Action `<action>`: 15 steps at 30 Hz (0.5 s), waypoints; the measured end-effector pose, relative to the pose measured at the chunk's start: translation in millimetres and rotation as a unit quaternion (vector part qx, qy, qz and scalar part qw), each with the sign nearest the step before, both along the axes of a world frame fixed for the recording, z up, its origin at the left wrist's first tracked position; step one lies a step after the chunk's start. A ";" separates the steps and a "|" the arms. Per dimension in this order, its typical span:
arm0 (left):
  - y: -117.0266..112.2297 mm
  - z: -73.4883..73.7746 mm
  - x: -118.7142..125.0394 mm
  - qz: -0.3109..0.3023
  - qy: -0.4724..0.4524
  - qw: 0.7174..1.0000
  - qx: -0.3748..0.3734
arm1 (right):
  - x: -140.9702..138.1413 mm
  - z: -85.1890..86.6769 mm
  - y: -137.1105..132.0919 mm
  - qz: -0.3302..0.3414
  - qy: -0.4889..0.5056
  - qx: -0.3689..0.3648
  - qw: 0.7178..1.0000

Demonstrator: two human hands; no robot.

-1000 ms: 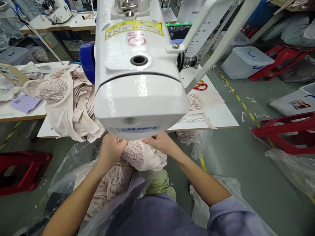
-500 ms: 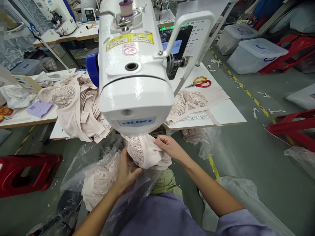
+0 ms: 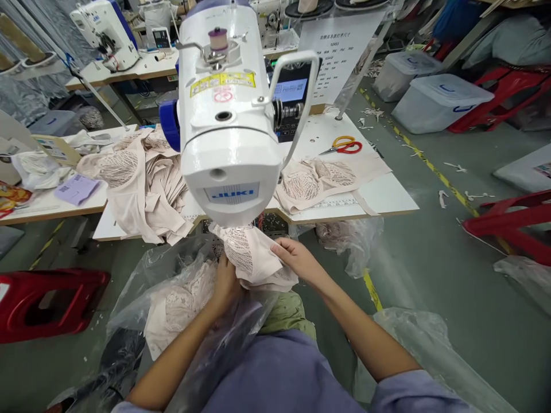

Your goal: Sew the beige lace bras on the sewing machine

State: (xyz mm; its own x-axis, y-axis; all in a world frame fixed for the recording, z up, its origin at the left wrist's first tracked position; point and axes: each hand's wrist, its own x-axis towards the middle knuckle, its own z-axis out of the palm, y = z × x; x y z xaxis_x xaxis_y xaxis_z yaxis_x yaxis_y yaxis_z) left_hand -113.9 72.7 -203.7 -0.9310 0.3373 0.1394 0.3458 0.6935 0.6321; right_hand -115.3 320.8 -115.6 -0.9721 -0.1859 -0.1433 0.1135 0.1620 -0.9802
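A pale pink lace bra [image 3: 258,258] hangs at the front of the white sewing machine [image 3: 230,155], its upper end under the machine head. My right hand [image 3: 295,258] is closed on the bra's right edge, thumb on top. At the bra's left side, my left hand [image 3: 227,281] grips its edge; the fingertips are partly hidden behind the fabric. Below and left of that hand, more lace bras [image 3: 172,315] lie in a clear plastic bag [image 3: 133,292]. The needle area is mostly covered by the machine head.
A pile of bras [image 3: 142,183] lies left of the machine, near a purple paper [image 3: 76,189]. On the right table part rest another bra [image 3: 314,180] and red-and-yellow-handled scissors [image 3: 344,145]. Red stools [image 3: 51,304] and lidded plastic boxes [image 3: 439,100] stand on the floor.
My left hand has turned and moved slightly up and right, its thumb now tucked out of sight. The bra shifted a little; the right hand keeps its grip. The camera view tilted slightly.
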 end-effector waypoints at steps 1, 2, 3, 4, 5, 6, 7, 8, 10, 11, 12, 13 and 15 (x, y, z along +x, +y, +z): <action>-6.0 4.7 -4.8 0.011 0.009 1.000 -0.008 | 1.0 0.3 5.9 -0.003 0.011 0.026 1.000; -11.1 8.7 -8.3 0.022 0.016 1.000 -0.014 | 2.5 -1.1 14.3 -0.008 0.020 0.054 0.998; -14.5 11.4 -10.4 0.029 0.020 0.999 -0.020 | 4.4 -4.7 25.1 -0.018 0.026 0.085 0.996; -16.0 12.5 -10.6 0.034 0.023 0.999 -0.024 | 6.7 -10.4 38.2 -0.033 0.027 0.126 0.991; -15.5 12.0 -9.1 0.034 0.026 0.999 -0.030 | 9.2 -18.3 53.0 -0.046 0.021 0.182 0.982; -13.4 10.5 -5.9 0.023 0.022 0.999 -0.040 | 11.8 -28.0 68.8 -0.058 0.010 0.248 0.967; -10.5 8.6 -1.2 -0.001 0.009 0.999 -0.053 | 14.3 -38.8 84.3 -0.063 -0.008 0.323 0.944; -8.1 6.9 4.5 -0.032 -0.011 0.997 -0.068 | 16.7 -50.2 98.5 -0.054 -0.030 0.393 0.917; -9.6 6.6 17.1 -0.075 -0.053 0.992 -0.089 | 20.0 -72.2 117.7 -0.039 -0.055 0.467 0.882; -15.8 8.4 23.6 -0.076 -0.066 0.990 -0.094 | 20.6 -82.2 120.6 -0.035 -0.056 0.484 0.873; -26.5 11.5 30.0 -0.057 -0.072 0.991 -0.095 | 20.2 -91.3 118.2 -0.036 -0.046 0.491 0.869; -41.5 15.7 36.3 -0.023 -0.071 0.992 -0.097 | 18.5 -99.2 110.4 -0.037 -0.028 0.496 0.867; -80.7 26.0 49.4 0.056 -0.067 0.990 -0.114 | 10.9 -111.6 81.2 -0.035 0.019 0.489 0.871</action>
State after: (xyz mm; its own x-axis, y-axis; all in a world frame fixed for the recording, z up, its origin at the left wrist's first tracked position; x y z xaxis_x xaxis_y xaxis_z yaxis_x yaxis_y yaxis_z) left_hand -64.6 -8.1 -177.7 -0.9693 0.2394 -0.0556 0.1826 0.8529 0.4892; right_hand -104.4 402.0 -227.2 -0.9838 0.0669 -0.1664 0.1267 0.9160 -0.3806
